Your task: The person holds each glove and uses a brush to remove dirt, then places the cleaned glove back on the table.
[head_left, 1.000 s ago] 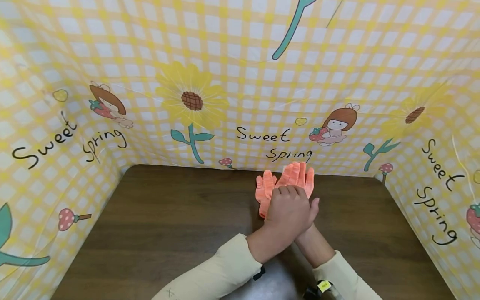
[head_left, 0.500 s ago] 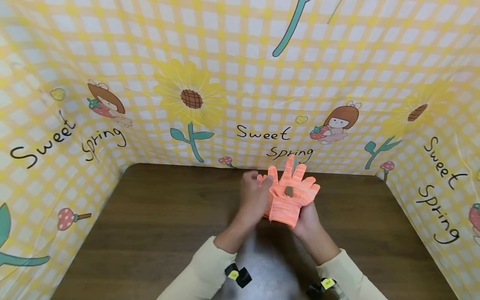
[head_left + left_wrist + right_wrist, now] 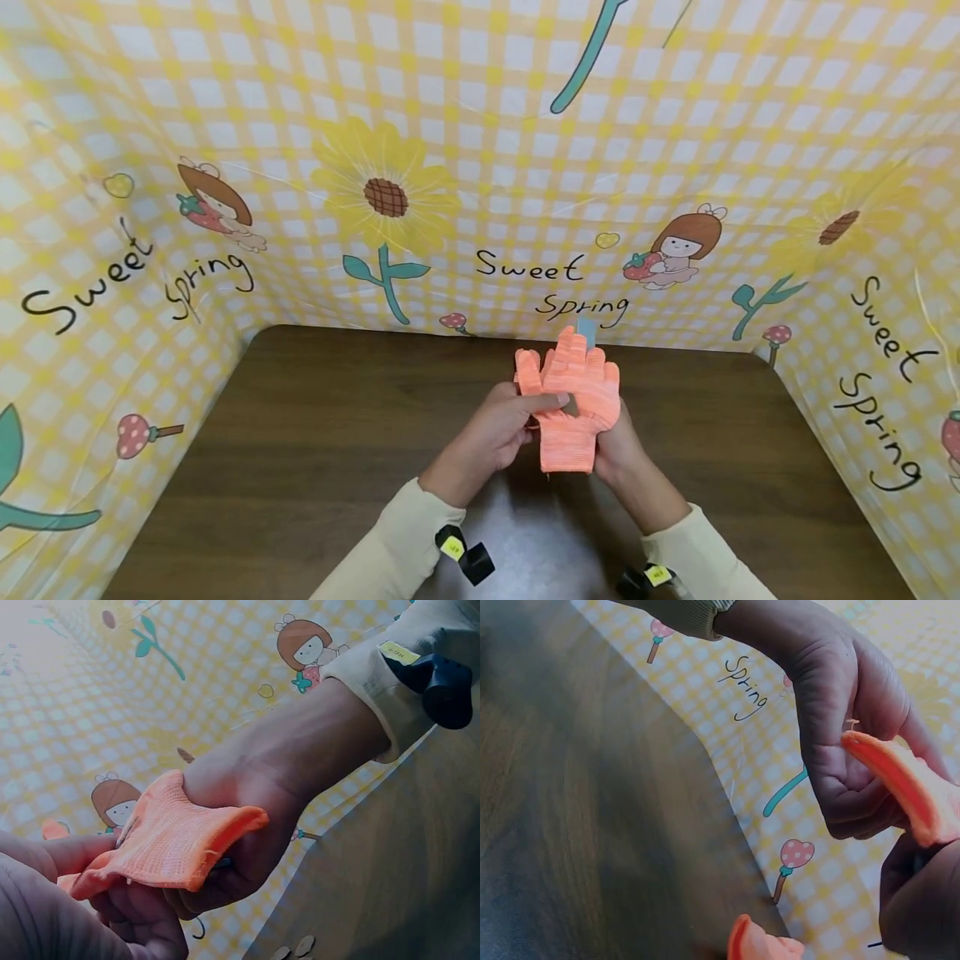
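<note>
A coral-orange knitted glove (image 3: 570, 371) is held in both hands, fingers pointing away and cuff toward me. My left hand (image 3: 498, 425) pinches it from the left, thumb across its palm beside a small grey-brown patch (image 3: 572, 407). My right hand (image 3: 618, 442) grips it from the right and from behind, its fingers mostly hidden in the head view. Behind the glove's fingertips a flat blue-grey piece (image 3: 588, 332) sticks up; its kind is unclear. In the left wrist view the cuff (image 3: 225, 840) gapes slightly. A second orange glove (image 3: 761, 943) shows at the right wrist view's bottom.
The dark brown wooden table (image 3: 322, 450) lies under the hands. A yellow checked cloth (image 3: 480, 167) printed with flowers and lettering stands behind it and along both sides. Black wrist cameras (image 3: 465, 557) are strapped near the cuffs.
My left hand has moved from on top of my right hand to the glove's left side, its thumb now on the palm. The glove has turned more upright, its fingers less spread.
</note>
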